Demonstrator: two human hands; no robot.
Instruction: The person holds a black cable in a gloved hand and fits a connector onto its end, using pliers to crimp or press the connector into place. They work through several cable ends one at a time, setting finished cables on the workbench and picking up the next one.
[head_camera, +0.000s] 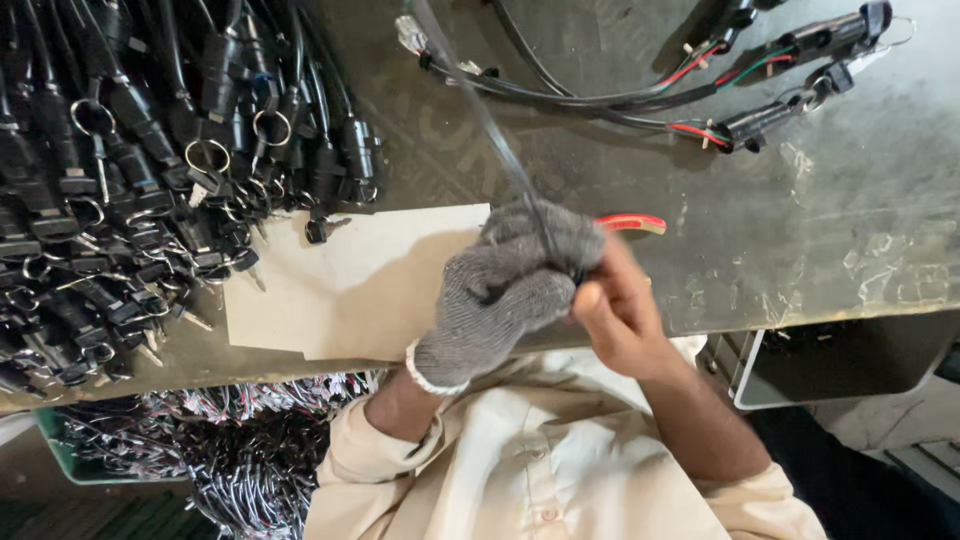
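The left hand (500, 295), in a grey knitted glove, is closed into a fist around a black cable (495, 130). The right hand (615, 305) is bare and sits just beside it, touching the glove; its fingers are curled and pinch the same cable where it comes out of the glove. Both hands are pressed together above the front edge of the table (800, 230).

The cable is thin and long. From the hands, its long axis runs up and a little to the left, away from the person, toward the far side of the table, where it passes a small clear plug (410, 35). It looks blurred in the middle part.

Just behind the right hand, a red tool handle (632, 223) lies on the table, pointing right; I cannot tell if the hand touches it. Under the hands lies a beige cardboard sheet (350, 285). To the left is a big heap of black connectors (130, 170) with metal rings. At the far right lies a wire harness (760, 95) with red and green wires. Below the table edge, at left, a bundle of wires (240, 440) hangs.
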